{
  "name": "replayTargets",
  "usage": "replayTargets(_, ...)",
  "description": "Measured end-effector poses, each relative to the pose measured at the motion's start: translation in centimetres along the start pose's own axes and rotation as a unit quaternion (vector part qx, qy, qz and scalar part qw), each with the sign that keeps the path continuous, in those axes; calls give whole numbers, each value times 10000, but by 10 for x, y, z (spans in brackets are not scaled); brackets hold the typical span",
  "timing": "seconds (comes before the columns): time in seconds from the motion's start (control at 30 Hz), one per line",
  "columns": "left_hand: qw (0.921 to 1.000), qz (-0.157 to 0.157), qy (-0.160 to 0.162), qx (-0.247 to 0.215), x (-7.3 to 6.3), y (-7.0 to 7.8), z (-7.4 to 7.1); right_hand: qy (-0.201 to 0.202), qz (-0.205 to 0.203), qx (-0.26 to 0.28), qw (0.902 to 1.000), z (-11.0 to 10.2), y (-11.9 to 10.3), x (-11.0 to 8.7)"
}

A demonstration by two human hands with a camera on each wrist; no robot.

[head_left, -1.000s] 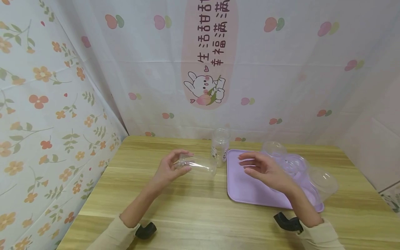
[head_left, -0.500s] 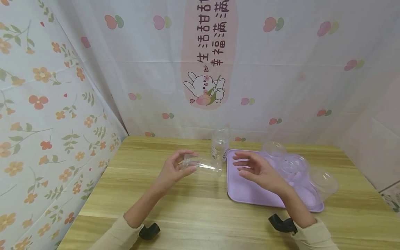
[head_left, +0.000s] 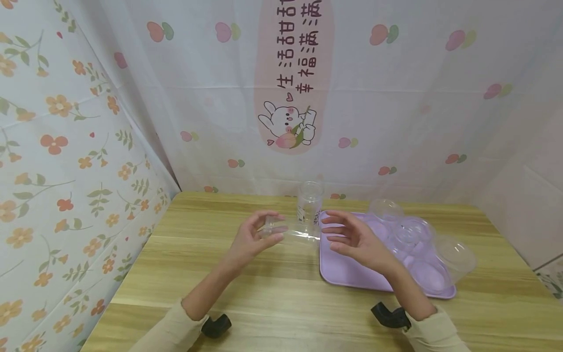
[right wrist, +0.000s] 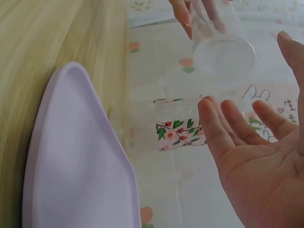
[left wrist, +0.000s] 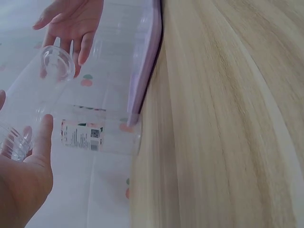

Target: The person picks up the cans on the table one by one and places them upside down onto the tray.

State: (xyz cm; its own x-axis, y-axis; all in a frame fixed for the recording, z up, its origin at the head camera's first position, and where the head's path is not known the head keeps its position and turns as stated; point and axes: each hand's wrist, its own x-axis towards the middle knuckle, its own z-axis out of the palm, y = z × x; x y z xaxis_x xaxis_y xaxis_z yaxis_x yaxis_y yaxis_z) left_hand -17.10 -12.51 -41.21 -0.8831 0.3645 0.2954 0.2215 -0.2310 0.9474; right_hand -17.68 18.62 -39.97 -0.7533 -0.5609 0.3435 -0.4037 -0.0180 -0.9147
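Observation:
My left hand (head_left: 251,239) grips a clear plastic bottle (head_left: 295,235) around its threaded neck, plain in the left wrist view. The bottle lies level in the air, its round base facing my right hand (head_left: 358,242). That right hand is held up with fingers spread and bent a little, nothing in its grasp; the right wrist view has its palm (right wrist: 266,171) bare and apart from the base. Behind the held bottle stands another clear container (head_left: 310,198), upright on the table, with a flowered label (right wrist: 178,135) around it.
A light purple tray (head_left: 347,274) lies to the right under my right hand. Several clear plastic containers (head_left: 457,254) rest on or lean over its right part. A white printed curtain (head_left: 198,98) hangs behind the wooden table (head_left: 272,308).
My left hand has carried the bottle to the right, its base coming close to my right hand. The right hand has shifted a little to the left.

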Motion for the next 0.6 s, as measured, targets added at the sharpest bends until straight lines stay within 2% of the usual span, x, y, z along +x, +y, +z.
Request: replayTargets(0.6, 9999, 21, 27, -113, 1, -2, 6, 53, 98, 171, 9998, 17, 3, 7)
